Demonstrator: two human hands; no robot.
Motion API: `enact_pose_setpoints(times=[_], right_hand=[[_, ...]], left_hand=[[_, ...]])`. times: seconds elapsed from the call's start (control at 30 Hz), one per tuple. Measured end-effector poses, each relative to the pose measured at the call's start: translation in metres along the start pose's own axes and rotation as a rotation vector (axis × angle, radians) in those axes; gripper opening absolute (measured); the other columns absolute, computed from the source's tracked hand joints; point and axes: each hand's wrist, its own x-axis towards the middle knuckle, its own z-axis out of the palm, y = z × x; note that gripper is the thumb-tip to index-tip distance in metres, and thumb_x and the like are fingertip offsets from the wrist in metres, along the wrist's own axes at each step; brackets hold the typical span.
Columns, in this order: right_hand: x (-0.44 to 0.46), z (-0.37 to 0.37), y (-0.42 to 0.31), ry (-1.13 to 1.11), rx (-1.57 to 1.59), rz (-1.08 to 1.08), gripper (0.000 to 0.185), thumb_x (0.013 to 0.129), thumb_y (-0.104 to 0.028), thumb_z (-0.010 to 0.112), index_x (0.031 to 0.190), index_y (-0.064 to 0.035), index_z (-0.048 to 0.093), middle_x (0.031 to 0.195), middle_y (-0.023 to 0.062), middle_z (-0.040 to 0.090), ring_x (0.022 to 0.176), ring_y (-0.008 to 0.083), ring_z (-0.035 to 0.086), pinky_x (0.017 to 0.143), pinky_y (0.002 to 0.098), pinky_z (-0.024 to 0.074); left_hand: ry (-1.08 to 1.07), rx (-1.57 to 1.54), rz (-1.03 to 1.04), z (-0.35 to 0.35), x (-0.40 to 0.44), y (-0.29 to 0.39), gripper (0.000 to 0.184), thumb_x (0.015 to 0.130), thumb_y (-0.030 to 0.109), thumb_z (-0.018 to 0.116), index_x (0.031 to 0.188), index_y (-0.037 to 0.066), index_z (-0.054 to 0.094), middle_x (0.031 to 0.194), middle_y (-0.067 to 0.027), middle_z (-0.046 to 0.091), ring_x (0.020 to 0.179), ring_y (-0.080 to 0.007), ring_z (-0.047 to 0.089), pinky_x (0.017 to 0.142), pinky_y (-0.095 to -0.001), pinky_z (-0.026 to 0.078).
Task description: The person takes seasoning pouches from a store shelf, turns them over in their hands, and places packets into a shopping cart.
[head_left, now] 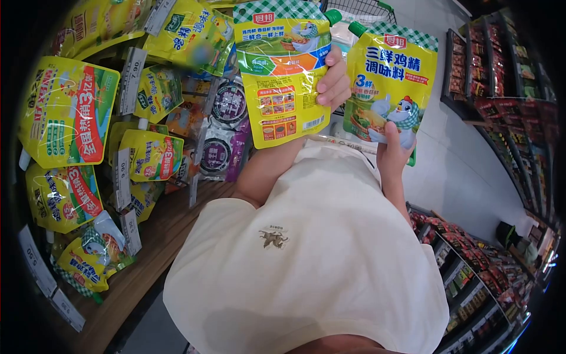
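Note:
Two yellow chicken seasoning pouches with green checked tops and green screw caps are held up side by side. My left hand (333, 81) is closed around the right edge of the left pouch (277, 76), its fingers curled over the printed panel; that pouch shows small text, pictures and a barcode. With the thumb on its front, my right hand (394, 152) grips the lower part of the right pouch (383, 76), which shows a cartoon chicken and large blue characters. The fingers behind this second pouch are mostly hidden.
On the left, a wooden-edged shelf (135, 265) carries hanging yellow seasoning pouches (71, 112), price tags (131, 79) and purple-and-white packets (230, 103). A wire cart (377, 9) stands behind the held pouches. Stocked racks (492, 65) line the right, across a tiled floor (466, 153).

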Motion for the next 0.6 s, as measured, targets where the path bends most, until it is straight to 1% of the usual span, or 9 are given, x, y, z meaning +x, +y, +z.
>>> enact_pose_setpoints(times=[0.1,0.2,0.3,0.4,0.5,0.6], right_hand=[[0.009,-0.004,-0.007,0.024,0.054,-0.01,0.023,0.085,-0.011,0.072,0.103,-0.0017,0.06,0.092,0.0002,0.062,0.076,0.0054,0.057,0.065,0.0189,0.0431],[0.017,-0.004,-0.012,-0.007,0.082,-0.019,0.024,0.086,-0.008,0.071,0.106,-0.0006,0.06,0.096,0.0026,0.064,0.083,0.0078,0.059,0.072,0.0215,0.0464],[0.021,-0.022,-0.006,-0.095,0.036,0.006,0.038,0.089,-0.01,0.066,0.123,0.0008,0.051,0.115,0.008,0.059,0.104,0.0168,0.059,0.091,0.0318,0.0475],[0.026,-0.025,-0.01,-0.106,0.039,0.004,0.038,0.089,-0.01,0.066,0.123,0.001,0.05,0.116,0.0082,0.059,0.105,0.0174,0.059,0.091,0.0324,0.0474],[0.029,-0.029,-0.009,-0.101,0.036,-0.01,0.038,0.089,-0.01,0.065,0.122,0.0012,0.05,0.116,0.0084,0.059,0.105,0.0175,0.059,0.092,0.0328,0.0473],[0.031,-0.028,-0.012,-0.096,0.063,-0.02,0.037,0.09,-0.009,0.065,0.122,0.0011,0.051,0.116,0.0084,0.059,0.104,0.0173,0.059,0.092,0.0328,0.0473]], left_hand=[[0.084,0.01,0.004,0.007,0.011,-0.008,0.023,0.098,0.027,0.049,0.099,0.005,0.042,0.068,-0.0056,0.049,0.056,-0.0171,0.052,0.055,-0.0283,0.04],[0.039,0.035,0.016,0.004,0.02,-0.009,0.023,0.098,0.026,0.05,0.1,0.005,0.042,0.069,-0.0056,0.049,0.056,-0.017,0.052,0.055,-0.0284,0.04],[0.05,0.046,0.013,0.0,0.024,-0.009,0.023,0.098,0.026,0.05,0.1,0.005,0.043,0.069,-0.0057,0.05,0.056,-0.0169,0.052,0.054,-0.0282,0.039],[-0.021,0.003,0.002,-0.017,0.027,-0.01,0.044,0.091,0.04,0.061,0.107,0.003,0.044,0.074,-0.0071,0.054,0.062,-0.0197,0.058,0.054,-0.0323,0.042],[-0.024,0.006,0.001,-0.019,0.03,-0.013,0.044,0.091,0.04,0.061,0.107,0.004,0.044,0.075,-0.0073,0.054,0.062,-0.0196,0.058,0.055,-0.0321,0.042],[0.06,0.05,0.001,-0.011,0.035,-0.016,0.02,0.098,0.024,0.048,0.1,0.005,0.043,0.067,-0.0052,0.049,0.054,-0.0168,0.052,0.054,-0.028,0.04]])
